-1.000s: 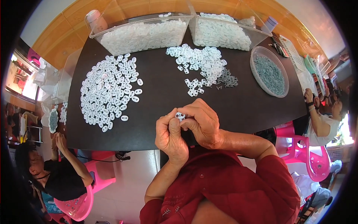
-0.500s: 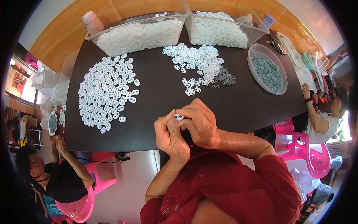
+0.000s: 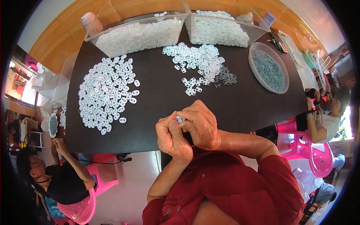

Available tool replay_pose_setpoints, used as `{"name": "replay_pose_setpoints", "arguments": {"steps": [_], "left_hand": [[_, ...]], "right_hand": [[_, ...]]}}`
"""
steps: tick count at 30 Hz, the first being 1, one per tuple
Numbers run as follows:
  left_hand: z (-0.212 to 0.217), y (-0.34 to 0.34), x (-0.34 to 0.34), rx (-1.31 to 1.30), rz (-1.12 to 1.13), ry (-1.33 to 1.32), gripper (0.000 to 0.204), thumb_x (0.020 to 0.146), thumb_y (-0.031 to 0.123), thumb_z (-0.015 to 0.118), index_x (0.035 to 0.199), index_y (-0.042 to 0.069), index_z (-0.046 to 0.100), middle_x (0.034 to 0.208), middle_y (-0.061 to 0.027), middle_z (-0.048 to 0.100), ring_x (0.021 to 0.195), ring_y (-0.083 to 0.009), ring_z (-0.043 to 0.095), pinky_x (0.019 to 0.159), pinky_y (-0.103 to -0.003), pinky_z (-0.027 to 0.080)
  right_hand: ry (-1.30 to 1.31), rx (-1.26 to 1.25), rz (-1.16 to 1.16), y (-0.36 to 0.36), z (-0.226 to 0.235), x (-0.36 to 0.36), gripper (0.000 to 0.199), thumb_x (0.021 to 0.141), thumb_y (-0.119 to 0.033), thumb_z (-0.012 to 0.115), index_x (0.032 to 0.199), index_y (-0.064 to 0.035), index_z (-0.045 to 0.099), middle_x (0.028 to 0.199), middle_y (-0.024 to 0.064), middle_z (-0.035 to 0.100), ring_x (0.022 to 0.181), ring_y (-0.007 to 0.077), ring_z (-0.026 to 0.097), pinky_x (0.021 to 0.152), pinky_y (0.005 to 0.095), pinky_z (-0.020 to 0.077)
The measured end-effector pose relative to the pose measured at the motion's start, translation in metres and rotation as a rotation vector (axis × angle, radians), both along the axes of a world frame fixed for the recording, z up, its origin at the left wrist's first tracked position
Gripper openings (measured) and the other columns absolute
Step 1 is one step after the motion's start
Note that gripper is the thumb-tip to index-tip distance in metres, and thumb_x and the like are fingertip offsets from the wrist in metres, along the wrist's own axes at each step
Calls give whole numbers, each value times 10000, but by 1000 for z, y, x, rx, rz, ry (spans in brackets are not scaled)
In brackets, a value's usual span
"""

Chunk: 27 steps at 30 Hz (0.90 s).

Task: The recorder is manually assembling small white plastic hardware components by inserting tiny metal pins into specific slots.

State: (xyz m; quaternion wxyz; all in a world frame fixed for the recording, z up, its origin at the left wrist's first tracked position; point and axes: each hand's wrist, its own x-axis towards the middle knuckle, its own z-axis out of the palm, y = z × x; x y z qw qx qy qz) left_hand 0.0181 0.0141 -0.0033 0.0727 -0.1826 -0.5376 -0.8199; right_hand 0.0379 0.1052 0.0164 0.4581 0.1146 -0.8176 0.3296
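Observation:
Between my two hands, over the near edge of the dark table, is a small white plastic piece (image 3: 179,119) with dark holes. My left hand (image 3: 171,137) pinches it between thumb and fingers. From the other side my right hand (image 3: 200,125) closes on the same piece, its fingers covering much of it. Ahead of my hands lie a few loose white pieces (image 3: 192,86) and a larger heap of white pieces (image 3: 204,60). Beside that heap is a small pile of grey screws (image 3: 226,76). A broad spread of white oval pieces (image 3: 105,92) covers the table's left side.
Two clear bins, one at back left (image 3: 138,47) and one at back right (image 3: 258,35), hold many white pieces. A round tub (image 3: 252,69) of grey screws stands on the right. People sit at left (image 3: 65,176) and right (image 3: 326,120) on pink chairs.
My fingers have shifted slightly on the white piece, and less of it shows now. At the right, the other person's arm has moved, and a dark object shows near their hand.

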Motion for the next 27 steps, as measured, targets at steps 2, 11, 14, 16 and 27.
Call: {"name": "replay_pose_setpoints", "arguments": {"steps": [2,11,14,16,27], "left_hand": [[-1,2,-1,-2,-40,-10,178,965,84,453,1008,-52,562,795,-28,506,633,-65,431,581,-196,382],[15,-7,-4,-182,-224,-187,333,951,167,501,1208,-44,495,881,-86,627,676,-80,540,579,-199,437],[12,-11,-8,-204,-255,-237,314,930,157,537,1174,-40,518,887,-94,628,682,-91,557,573,-192,437],[9,-11,-13,-210,-278,-280,301,924,147,545,1160,-40,525,888,-97,626,681,-95,560,571,-191,436],[15,-3,-44,-416,-424,-319,163,889,56,564,1033,-8,608,837,-67,615,662,-113,566,564,-226,448]], "right_hand": [[-26,6,-9,6,1,4,262,725,36,639,980,29,576,841,110,597,652,218,537,557,306,440],[-63,59,-98,52,34,-2,203,710,42,664,906,-8,643,810,96,617,681,236,563,594,311,460],[-132,34,-299,89,69,-13,196,718,28,676,911,7,645,793,108,596,671,206,561,610,295,451],[-60,27,-384,123,80,-35,168,736,-30,659,903,-12,652,789,125,603,716,254,571,652,334,458],[21,479,-685,219,87,-87,115,747,-73,633,855,-58,669,866,122,634,847,322,574,723,408,461]]}}
